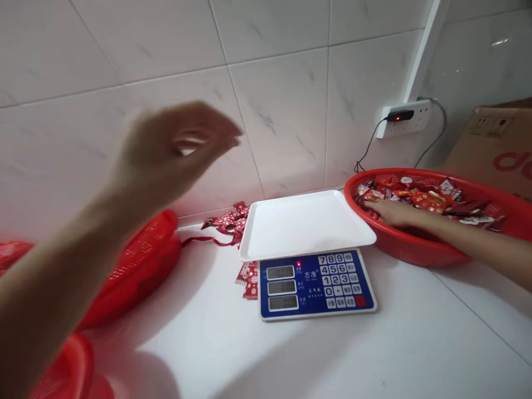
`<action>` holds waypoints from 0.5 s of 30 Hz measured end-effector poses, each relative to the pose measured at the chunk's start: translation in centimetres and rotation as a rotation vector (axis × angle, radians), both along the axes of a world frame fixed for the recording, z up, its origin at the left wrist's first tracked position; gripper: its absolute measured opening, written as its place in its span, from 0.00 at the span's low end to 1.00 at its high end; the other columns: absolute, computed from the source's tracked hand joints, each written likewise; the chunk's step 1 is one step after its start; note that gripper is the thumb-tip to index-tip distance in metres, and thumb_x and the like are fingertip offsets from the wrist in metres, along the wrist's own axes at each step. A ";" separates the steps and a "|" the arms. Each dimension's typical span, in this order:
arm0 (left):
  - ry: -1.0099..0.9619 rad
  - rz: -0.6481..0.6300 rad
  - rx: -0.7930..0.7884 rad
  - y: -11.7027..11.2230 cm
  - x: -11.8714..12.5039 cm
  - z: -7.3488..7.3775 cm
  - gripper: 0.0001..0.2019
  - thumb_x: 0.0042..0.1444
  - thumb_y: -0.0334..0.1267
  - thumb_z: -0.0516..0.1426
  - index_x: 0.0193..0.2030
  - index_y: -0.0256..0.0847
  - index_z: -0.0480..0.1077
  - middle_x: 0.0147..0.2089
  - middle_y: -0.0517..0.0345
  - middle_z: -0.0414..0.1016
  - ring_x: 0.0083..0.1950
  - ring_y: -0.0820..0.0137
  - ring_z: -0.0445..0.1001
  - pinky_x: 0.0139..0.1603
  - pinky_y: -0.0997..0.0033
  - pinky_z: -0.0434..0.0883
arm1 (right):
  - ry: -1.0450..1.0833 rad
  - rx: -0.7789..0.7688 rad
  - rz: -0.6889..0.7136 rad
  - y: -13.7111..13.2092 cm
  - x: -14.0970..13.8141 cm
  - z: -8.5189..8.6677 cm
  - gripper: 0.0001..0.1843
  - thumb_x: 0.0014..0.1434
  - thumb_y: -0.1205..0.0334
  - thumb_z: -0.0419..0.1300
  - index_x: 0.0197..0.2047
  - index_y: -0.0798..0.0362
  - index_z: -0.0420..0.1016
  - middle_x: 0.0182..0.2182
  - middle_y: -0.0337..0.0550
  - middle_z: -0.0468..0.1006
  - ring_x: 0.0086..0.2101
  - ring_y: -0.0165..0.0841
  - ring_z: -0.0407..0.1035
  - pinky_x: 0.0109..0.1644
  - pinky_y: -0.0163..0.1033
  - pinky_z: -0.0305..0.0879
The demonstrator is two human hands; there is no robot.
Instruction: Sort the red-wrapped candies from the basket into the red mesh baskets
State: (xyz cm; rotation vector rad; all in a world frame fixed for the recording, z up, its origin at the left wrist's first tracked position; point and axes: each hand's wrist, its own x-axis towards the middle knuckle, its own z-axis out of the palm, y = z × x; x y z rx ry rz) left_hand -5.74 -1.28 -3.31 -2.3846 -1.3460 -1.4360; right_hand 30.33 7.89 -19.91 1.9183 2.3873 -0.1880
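My left hand (174,149) is raised in the air at the upper left, blurred by motion, with the fingers bent loosely and nothing visible in them. My right hand (393,212) reaches into a red basket (419,255) on the right and lies flat among red wrapped candies (432,200). Between the hands stands an electronic scale (318,284) with a blue keypad panel and a bare white weighing tray (303,224).
Small red packets (228,221) lie behind the scale and beside it at the left. Red mesh baskets (137,271) stand tilted at the left. A wall socket with a plugged cable (405,117) and a cardboard box (494,144) are at the right.
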 end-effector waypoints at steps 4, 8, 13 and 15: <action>-0.015 -0.296 0.110 -1.0 7.0 1.1 0.03 0.62 0.32 0.61 0.40 0.37 0.78 0.35 0.65 0.80 0.39 0.74 0.81 0.43 0.74 0.77 | 0.099 0.150 -0.031 -0.1 1.2 2.0 0.24 0.48 0.70 0.61 0.50 0.50 0.78 0.41 0.53 0.82 0.35 0.44 0.76 0.34 0.43 0.67; -0.398 -0.378 0.074 -0.6 7.9 -2.5 0.03 0.64 0.33 0.60 0.42 0.40 0.76 0.36 0.66 0.81 0.40 0.73 0.81 0.44 0.72 0.77 | 0.241 0.414 -0.161 -1.7 2.6 5.6 0.14 0.50 0.68 0.64 0.41 0.47 0.77 0.33 0.48 0.81 0.29 0.37 0.70 0.31 0.42 0.60; -0.450 -0.254 -0.160 0.4 5.4 -7.5 0.05 0.61 0.41 0.63 0.41 0.44 0.77 0.38 0.62 0.81 0.44 0.72 0.80 0.48 0.74 0.76 | 0.817 0.541 -0.111 -3.8 -1.3 7.9 0.21 0.40 0.70 0.73 0.37 0.46 0.74 0.35 0.41 0.82 0.36 0.36 0.75 0.37 0.42 0.67; -0.383 -0.184 -0.191 0.7 4.8 -8.1 0.06 0.61 0.43 0.63 0.41 0.44 0.77 0.40 0.60 0.82 0.45 0.70 0.80 0.47 0.73 0.75 | 1.066 0.399 0.061 -3.7 -4.8 7.3 0.22 0.41 0.71 0.71 0.39 0.46 0.72 0.41 0.40 0.82 0.41 0.38 0.77 0.39 0.41 0.72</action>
